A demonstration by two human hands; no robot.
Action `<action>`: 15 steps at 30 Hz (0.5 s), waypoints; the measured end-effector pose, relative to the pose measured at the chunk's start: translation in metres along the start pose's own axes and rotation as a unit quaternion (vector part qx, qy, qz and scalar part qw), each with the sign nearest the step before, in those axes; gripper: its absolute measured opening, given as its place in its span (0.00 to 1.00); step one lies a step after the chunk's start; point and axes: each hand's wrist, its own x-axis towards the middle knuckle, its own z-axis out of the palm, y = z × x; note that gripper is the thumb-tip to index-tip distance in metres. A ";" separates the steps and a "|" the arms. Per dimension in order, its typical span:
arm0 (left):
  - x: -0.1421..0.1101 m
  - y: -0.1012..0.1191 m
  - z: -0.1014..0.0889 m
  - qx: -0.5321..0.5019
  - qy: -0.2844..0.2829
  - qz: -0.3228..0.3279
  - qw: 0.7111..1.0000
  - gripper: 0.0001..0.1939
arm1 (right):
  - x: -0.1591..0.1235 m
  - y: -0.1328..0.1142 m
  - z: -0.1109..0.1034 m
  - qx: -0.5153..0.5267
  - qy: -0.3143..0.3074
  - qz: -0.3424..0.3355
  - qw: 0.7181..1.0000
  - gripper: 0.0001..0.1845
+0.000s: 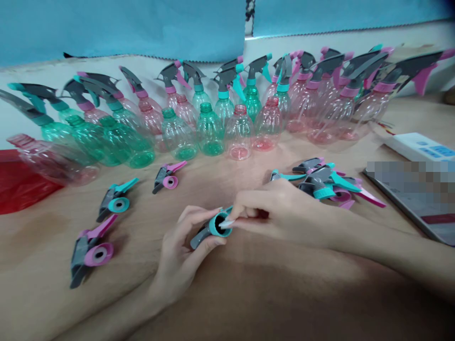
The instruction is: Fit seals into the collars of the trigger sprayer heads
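Observation:
My left hand [179,258] is closed round a grey spray trigger head with a teal collar [211,229], its open collar facing up toward me. My right hand [275,208] pinches at the collar's opening, fingertips pressed together on something small I cannot make out. Both hands rest low over the wooden table [249,284], near its middle.
Loose trigger heads lie at the left [115,201] [90,253] [168,177] and in a pile at the right [325,182]. Several green and pink spray bottles [213,128] stand along the back. A red bag [17,182] lies far left, a tablet-like device [414,199] far right.

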 end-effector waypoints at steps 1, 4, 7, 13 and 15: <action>0.000 0.000 0.000 -0.001 0.001 0.001 1.000 0.15 | 0.000 0.001 -0.001 -0.007 0.019 0.004 1.000 0.05; 0.000 -0.001 0.000 -0.005 0.006 0.005 1.000 0.15 | -0.001 0.003 0.000 -0.006 0.042 0.003 0.999 0.06; 0.000 -0.002 0.000 -0.010 0.004 0.006 1.000 0.16 | -0.003 0.004 0.004 -0.004 0.049 -0.026 0.998 0.05; 0.000 0.000 0.000 -0.001 -0.004 0.020 1.000 0.15 | -0.003 -0.001 0.003 0.036 0.021 -0.032 0.999 0.06; 0.000 0.001 0.000 0.016 -0.007 0.037 0.999 0.15 | -0.001 0.000 0.001 0.053 -0.007 -0.034 0.998 0.05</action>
